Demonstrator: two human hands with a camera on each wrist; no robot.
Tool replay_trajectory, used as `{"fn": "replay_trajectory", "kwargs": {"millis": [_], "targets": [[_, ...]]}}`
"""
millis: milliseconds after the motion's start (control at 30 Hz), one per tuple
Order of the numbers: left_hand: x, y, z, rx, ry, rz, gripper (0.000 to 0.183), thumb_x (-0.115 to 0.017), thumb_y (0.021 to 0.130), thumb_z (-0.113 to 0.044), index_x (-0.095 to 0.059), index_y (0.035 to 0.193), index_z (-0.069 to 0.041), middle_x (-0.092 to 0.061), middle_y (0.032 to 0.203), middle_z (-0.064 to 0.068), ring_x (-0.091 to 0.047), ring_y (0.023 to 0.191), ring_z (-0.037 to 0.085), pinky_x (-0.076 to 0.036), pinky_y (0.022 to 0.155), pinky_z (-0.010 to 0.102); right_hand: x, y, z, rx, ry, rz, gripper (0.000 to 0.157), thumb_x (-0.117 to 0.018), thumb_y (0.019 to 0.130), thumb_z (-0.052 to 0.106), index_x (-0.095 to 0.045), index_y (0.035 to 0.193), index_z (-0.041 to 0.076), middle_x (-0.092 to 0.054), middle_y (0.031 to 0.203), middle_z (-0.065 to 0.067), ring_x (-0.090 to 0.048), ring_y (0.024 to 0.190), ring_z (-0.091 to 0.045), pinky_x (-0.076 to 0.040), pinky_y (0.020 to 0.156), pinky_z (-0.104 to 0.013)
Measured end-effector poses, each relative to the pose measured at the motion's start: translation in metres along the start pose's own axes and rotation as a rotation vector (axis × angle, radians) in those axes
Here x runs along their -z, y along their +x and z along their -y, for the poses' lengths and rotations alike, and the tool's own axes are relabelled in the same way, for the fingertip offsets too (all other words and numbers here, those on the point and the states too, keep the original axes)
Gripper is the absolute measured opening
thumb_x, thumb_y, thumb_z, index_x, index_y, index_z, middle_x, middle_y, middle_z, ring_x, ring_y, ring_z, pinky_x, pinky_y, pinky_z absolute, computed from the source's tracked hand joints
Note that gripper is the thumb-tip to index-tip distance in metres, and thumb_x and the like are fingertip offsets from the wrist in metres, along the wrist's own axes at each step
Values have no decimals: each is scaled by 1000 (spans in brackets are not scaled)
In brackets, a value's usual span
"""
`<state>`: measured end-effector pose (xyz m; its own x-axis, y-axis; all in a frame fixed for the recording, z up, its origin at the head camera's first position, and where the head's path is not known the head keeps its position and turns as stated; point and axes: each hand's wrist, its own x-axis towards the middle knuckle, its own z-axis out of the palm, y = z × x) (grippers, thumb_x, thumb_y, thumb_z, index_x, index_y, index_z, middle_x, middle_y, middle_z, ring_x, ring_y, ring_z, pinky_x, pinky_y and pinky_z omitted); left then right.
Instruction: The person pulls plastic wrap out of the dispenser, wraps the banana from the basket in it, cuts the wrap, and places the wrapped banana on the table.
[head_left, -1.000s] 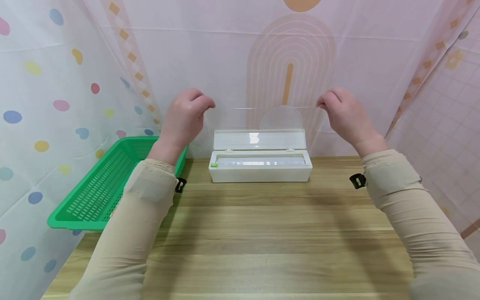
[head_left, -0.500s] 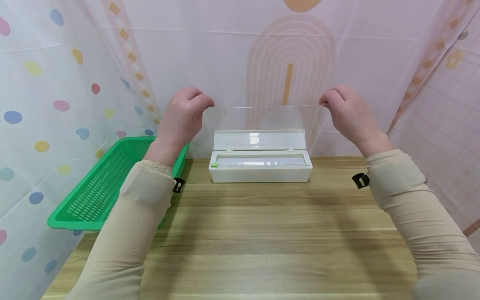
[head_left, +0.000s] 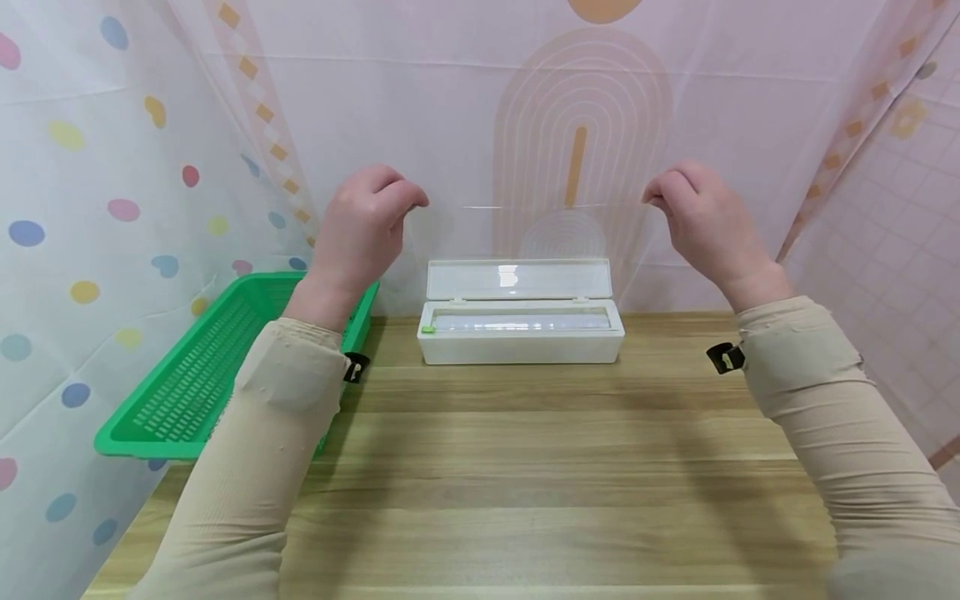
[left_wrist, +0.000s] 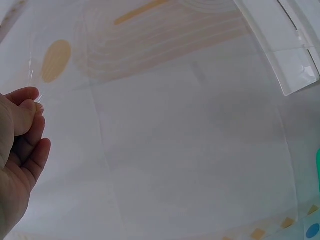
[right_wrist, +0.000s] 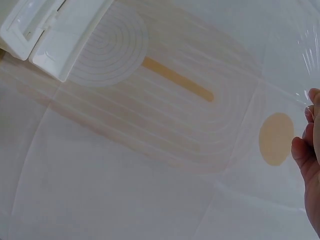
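Observation:
Clear plastic wrap [head_left: 483,207] stretches between my two raised hands, seen mostly as a thin shiny line. My left hand [head_left: 360,225] pinches one corner between thumb and fingers, and my right hand [head_left: 708,225] pinches the other. In the right wrist view, creases fan out in the plastic wrap [right_wrist: 312,55] near the fingertips. Below and between the hands, a white plastic wrap dispenser [head_left: 521,348] stands on the table, its lid [head_left: 555,280] raised. A roll of film [head_left: 517,323] lies inside. Whether the held film still joins the roll I cannot tell.
At the left stands a green mesh basket [head_left: 202,383], partly covered by my left forearm. The wooden table [head_left: 540,483] reaches back to a patterned curtain [head_left: 420,108]. A green slider [head_left: 428,330] sits at the dispenser's left front.
Both hands have risen slightly, and the right hand has shifted a little to the right. The film's edge between them has moved up too. The dispenser has stayed in place.

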<state>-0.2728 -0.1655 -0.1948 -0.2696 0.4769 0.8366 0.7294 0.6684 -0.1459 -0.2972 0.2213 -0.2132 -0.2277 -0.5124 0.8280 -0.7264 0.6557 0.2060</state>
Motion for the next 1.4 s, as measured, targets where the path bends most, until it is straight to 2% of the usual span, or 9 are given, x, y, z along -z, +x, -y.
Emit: {"fn": "replay_trajectory", "kwargs": {"millis": [367,533,767,1033,1400], "targets": [[2,2,-1,-2,-13,-31,15,-59,89,15,-69,89,4,-63,84,21,-58,81,37,-52,74,45,7,2,0,12,-1,0,4,-59,93,-10,-56,92,-7,-55,83,-23,-55,77,-39,-50,71,-47],[6,4,-3,2,0,-28,13,-60,90,13,-70,90,4,-64,85,21,-58,81,37,-52,74,44,11,4,2,11,-2,5,4,-59,94,-10,-57,92,-7,-54,84,-23,-55,77,-39,-49,70,-46],[11,8,-6,-37,6,-38,11,-61,91,12,-70,90,5,-64,85,21,-58,80,37,-53,74,45,18,6,5,13,-24,7,4,-59,94,-9,-57,93,-6,-55,85,-23,-56,78,-39,-51,71,-46],[15,11,-7,-31,2,-36,10,-62,91,11,-70,90,5,-64,86,21,-59,81,37,-53,75,44,22,9,6,5,-35,4,4,-61,93,-8,-57,93,-6,-55,86,-23,-56,79,-38,-50,71,-45],[22,13,-8,-97,17,-64,16,-57,91,13,-70,88,4,-64,84,20,-59,81,37,-53,72,45,25,11,7,7,-22,-28,4,-60,93,-9,-58,93,-6,-56,86,-22,-56,79,-38,-49,72,-45]]}}
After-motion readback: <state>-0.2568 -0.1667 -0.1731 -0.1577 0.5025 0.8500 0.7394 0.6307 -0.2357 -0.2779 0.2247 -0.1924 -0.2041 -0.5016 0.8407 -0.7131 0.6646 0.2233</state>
